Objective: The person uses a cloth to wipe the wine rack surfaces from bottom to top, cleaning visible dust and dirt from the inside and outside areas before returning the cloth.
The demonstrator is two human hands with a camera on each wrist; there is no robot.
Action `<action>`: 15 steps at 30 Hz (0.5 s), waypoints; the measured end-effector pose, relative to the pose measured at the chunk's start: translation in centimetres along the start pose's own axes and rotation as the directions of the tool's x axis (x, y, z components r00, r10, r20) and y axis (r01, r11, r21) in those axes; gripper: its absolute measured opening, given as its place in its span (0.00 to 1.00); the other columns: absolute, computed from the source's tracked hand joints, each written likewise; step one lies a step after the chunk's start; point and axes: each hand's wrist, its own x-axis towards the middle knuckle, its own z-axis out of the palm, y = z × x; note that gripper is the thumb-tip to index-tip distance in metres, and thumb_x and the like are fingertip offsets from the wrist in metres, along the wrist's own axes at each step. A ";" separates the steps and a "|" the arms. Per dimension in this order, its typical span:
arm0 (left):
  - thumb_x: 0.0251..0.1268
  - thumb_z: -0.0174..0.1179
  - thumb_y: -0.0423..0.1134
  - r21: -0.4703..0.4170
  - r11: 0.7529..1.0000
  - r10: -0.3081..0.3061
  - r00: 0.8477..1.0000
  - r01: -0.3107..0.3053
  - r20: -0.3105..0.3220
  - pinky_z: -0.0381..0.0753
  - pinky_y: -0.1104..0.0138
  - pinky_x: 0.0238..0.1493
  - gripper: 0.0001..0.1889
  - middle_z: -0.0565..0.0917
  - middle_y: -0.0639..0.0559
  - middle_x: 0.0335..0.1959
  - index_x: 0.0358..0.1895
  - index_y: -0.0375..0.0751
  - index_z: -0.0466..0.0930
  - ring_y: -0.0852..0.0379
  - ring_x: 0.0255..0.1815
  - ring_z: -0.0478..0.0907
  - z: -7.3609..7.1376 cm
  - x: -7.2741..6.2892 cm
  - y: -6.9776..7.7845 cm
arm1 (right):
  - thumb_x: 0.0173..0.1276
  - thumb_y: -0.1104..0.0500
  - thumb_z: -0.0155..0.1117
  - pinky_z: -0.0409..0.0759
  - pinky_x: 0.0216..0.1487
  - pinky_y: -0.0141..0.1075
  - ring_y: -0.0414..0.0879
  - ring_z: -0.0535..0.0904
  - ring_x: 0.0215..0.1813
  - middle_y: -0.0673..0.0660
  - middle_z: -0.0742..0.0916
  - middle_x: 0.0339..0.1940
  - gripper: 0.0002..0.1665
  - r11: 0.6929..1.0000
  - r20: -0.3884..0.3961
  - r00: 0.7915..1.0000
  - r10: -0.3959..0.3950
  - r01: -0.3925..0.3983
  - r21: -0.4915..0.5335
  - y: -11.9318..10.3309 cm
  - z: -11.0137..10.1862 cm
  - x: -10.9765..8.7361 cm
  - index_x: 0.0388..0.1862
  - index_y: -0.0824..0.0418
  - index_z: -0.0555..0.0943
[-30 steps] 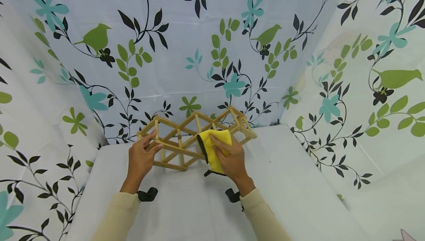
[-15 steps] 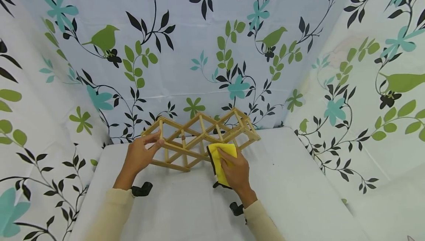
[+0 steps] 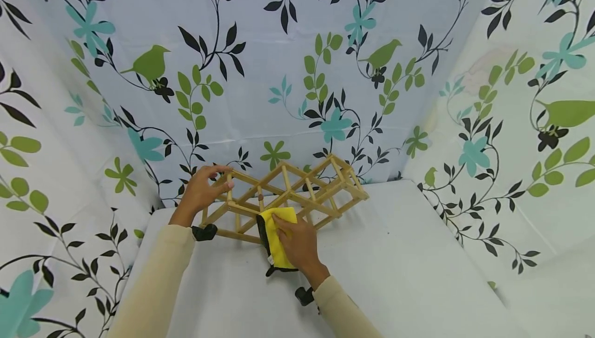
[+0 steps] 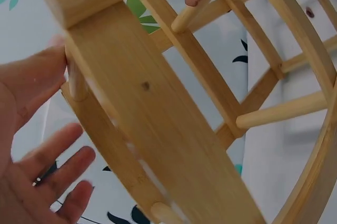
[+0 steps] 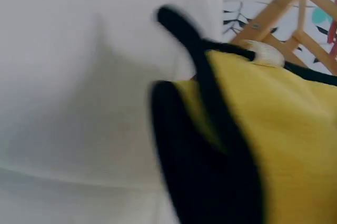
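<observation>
A light wooden folding rack [image 3: 288, 193] of crossed slats and round dowels stands at the back of the white table. At its left end, my left hand [image 3: 201, 189] has thumb and forefinger at the upper corner. In the left wrist view that hand [image 4: 37, 145] reaches a dowel beside a broad slat [image 4: 152, 108], its other fingers loose and apart from the wood. My right hand [image 3: 299, 245] grips a yellow cloth [image 3: 279, 234] with black edging against the front lower slats. The cloth [image 5: 284, 129] fills much of the right wrist view, hiding the right fingers there.
The white-covered table [image 3: 400, 276] extends in front of the rack and to its right. A patterned curtain [image 3: 260, 69] with leaves and birds hangs close behind it and on both sides. Dark wrist cameras [image 3: 204, 232] sit at both cuffs.
My right hand has carried the yellow cloth leftward along the rack's front. The left hand has risen to the rack's upper left corner. The rack stays nearly in place.
</observation>
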 end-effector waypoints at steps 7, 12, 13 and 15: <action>0.81 0.61 0.46 -0.187 0.982 0.039 0.982 -0.004 0.187 0.64 0.30 0.76 0.29 0.64 0.33 0.83 0.80 0.44 0.69 0.27 0.81 0.63 -0.5 0.1 -0.6 | 0.70 0.63 0.75 0.91 0.44 0.42 0.53 0.88 0.50 0.62 0.89 0.57 0.25 0.992 -0.220 0.974 -0.058 0.080 0.096 -0.4 0.0 0.9 0.66 0.51 0.87; 0.81 0.61 0.42 -0.228 0.974 0.063 0.973 -0.011 0.224 0.56 0.29 0.79 0.30 0.60 0.35 0.85 0.80 0.40 0.67 0.28 0.85 0.55 -0.4 0.1 -0.9 | 0.70 0.61 0.76 0.88 0.42 0.37 0.49 0.89 0.45 0.60 0.91 0.54 0.24 1.000 -0.059 0.998 -0.023 0.023 -0.003 -0.3 0.6 0.7 0.64 0.47 0.88; 0.82 0.61 0.42 -0.233 0.972 0.066 0.972 -0.012 0.226 0.55 0.29 0.80 0.30 0.60 0.35 0.85 0.80 0.40 0.66 0.28 0.85 0.55 -0.4 0.1 -1.0 | 0.70 0.61 0.76 0.88 0.41 0.36 0.48 0.88 0.44 0.60 0.92 0.53 0.24 1.000 -0.026 0.999 -0.024 0.023 -0.020 -0.2 0.7 0.5 0.64 0.47 0.88; 0.82 0.60 0.40 -0.245 0.969 0.073 0.972 -0.016 0.225 0.54 0.28 0.80 0.29 0.60 0.35 0.85 0.80 0.38 0.66 0.28 0.86 0.53 -0.2 0.2 -1.1 | 0.70 0.61 0.76 0.88 0.41 0.35 0.48 0.88 0.45 0.59 0.91 0.55 0.25 0.999 -0.006 1.000 -0.025 0.025 -0.025 -0.2 0.6 0.3 0.64 0.47 0.88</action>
